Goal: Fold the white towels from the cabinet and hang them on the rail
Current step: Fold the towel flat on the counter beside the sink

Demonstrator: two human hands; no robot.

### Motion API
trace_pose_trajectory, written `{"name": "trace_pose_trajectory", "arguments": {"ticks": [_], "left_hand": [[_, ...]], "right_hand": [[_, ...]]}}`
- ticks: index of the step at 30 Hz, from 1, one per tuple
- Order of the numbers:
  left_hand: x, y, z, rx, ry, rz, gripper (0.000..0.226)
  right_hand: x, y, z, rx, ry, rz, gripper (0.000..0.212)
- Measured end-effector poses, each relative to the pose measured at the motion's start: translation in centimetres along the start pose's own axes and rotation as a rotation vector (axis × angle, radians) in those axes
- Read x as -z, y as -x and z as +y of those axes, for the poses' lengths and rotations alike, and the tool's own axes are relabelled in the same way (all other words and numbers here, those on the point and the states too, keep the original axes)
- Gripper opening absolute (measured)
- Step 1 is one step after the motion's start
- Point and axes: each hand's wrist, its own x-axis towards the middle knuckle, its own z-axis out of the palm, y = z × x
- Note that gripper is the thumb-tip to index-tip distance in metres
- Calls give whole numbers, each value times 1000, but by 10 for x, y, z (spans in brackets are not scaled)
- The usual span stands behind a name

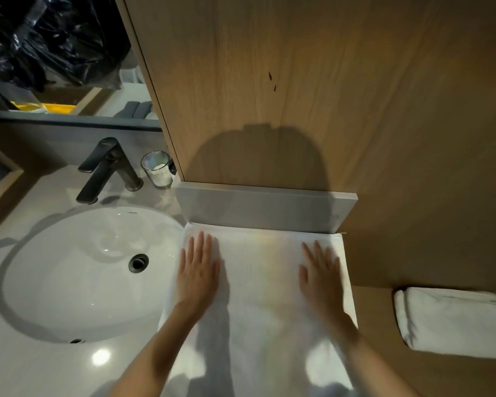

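A white towel (259,282) lies spread flat on the counter to the right of the sink, its far edge against the grey backsplash. My left hand (198,272) presses flat on the towel's left side, fingers straight and pointing away from me. My right hand (322,275) lies flat on its right side in the same way. A second white towel (453,322), folded, hangs at the far right beside the wooden wall. The rail under it is hidden.
A white oval sink (78,282) with a dark faucet (106,167) fills the left. A glass candle jar (158,169) stands behind it. A tall wooden cabinet side (298,96) rises behind the grey backsplash (258,207). A mirror (55,53) hangs upper left.
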Motion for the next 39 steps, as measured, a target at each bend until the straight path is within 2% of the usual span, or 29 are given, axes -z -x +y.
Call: {"name": "trace_pose_trajectory", "arguments": {"ticks": [1,5,11,18,23,25,28,31,35,39], "left_hand": [[0,7,10,-24,5,32,61],[-20,54,56,-117,99,14,51],[-23,89,39,-2,15,-26,51],[-4,95,-8,66,40,-1,57],[3,94,-13,148,51,-89,72],[7,99,-7,85,18,-52,71],[5,122,16,-80,15,4,59],[-7,156,39,-178,76,-40,57],[-19,187,34,-158,94,-75,53],[-8,188,8,-106,102,-64,55]], "right_hand": [[0,4,-15,24,-34,41,58],[-23,41,-67,118,19,-63,55],[-21,71,-32,263,132,-95,51],[16,69,44,106,89,-123,51],[28,70,43,36,35,-256,51],[37,80,29,-17,11,-264,50],[40,116,-1,63,-45,-145,48],[17,162,-36,189,-8,-190,49],[-4,193,-45,203,61,-200,48],[15,202,-1,157,143,-153,51]]}}
